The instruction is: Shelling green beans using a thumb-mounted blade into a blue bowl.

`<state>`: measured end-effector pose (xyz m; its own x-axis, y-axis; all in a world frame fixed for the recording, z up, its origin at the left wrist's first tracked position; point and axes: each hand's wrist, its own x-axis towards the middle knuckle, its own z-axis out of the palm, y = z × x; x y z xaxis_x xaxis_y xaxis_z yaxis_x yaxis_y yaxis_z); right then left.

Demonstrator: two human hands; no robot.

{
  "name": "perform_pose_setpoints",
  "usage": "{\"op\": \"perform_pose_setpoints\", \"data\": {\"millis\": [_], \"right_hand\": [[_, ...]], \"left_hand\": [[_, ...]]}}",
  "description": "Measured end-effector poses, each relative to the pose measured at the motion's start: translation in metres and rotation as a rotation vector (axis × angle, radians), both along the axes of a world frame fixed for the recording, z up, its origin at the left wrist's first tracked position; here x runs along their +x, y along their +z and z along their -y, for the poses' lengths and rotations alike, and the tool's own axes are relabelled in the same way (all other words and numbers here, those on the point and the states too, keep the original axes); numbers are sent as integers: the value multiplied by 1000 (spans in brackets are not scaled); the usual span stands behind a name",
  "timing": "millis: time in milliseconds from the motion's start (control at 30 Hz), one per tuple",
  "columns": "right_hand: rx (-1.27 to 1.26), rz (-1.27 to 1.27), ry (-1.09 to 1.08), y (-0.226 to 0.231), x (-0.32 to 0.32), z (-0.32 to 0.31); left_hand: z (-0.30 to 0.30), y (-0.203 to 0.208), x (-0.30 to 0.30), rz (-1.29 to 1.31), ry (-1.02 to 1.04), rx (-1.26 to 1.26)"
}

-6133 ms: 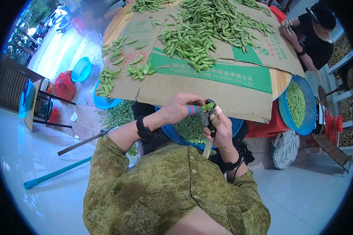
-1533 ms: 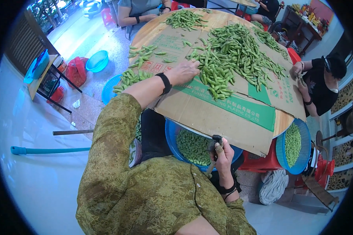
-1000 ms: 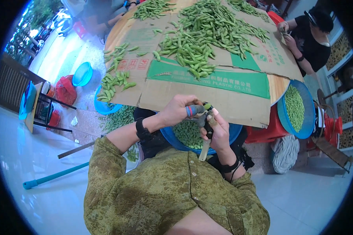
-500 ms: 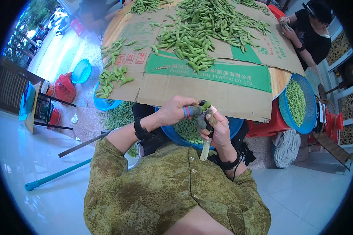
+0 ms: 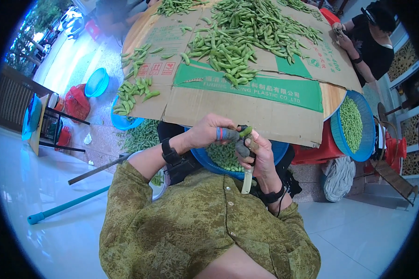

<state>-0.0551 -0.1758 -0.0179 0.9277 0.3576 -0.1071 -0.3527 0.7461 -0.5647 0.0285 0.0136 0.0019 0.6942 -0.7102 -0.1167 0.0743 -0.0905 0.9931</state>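
My left hand (image 5: 208,131), with grey and coloured wraps on its fingers, pinches a green bean pod (image 5: 246,132) in front of my chest. Against the same pod, my right hand (image 5: 261,152) closes round a small tool with a pale handle (image 5: 247,181); its working end is hidden by dark finger covers. Below both hands stands a blue basket (image 5: 201,157) of shelled green beans (image 5: 224,156).
Cardboard (image 5: 246,118) covers the round table ahead, with a large heap of pods (image 5: 251,35) on it. At the right, another blue basket (image 5: 371,122) of beans sits by a red stool (image 5: 312,151). Across the table a person (image 5: 375,44) handles something small. A teal pole (image 5: 70,204) lies left.
The pod between my hands has tilted from nearly upright to slanting. My right hand and the pale handle have shifted slightly right.
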Motion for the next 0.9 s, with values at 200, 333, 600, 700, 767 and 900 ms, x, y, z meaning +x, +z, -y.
{"op": "perform_pose_setpoints", "data": {"millis": [200, 333, 600, 700, 767, 900], "right_hand": [[133, 3, 26, 1, 2, 0], [79, -150, -42, -6, 3, 3], [59, -162, -38, -16, 4, -3], [-38, -184, -100, -12, 6, -4], [-92, -155, -119, -2, 5, -6], [-201, -67, -207, 9, 2, -12]], "left_hand": [[3, -8, 0, -589, -88, -185], [11, 0, -7, 724, 74, 76], [5, 2, -18, 1184, 22, 470], [6, -3, -13, 930, 60, 229], [9, -7, -13, 895, 104, 169], [12, -6, -14, 931, 157, 113]]}}
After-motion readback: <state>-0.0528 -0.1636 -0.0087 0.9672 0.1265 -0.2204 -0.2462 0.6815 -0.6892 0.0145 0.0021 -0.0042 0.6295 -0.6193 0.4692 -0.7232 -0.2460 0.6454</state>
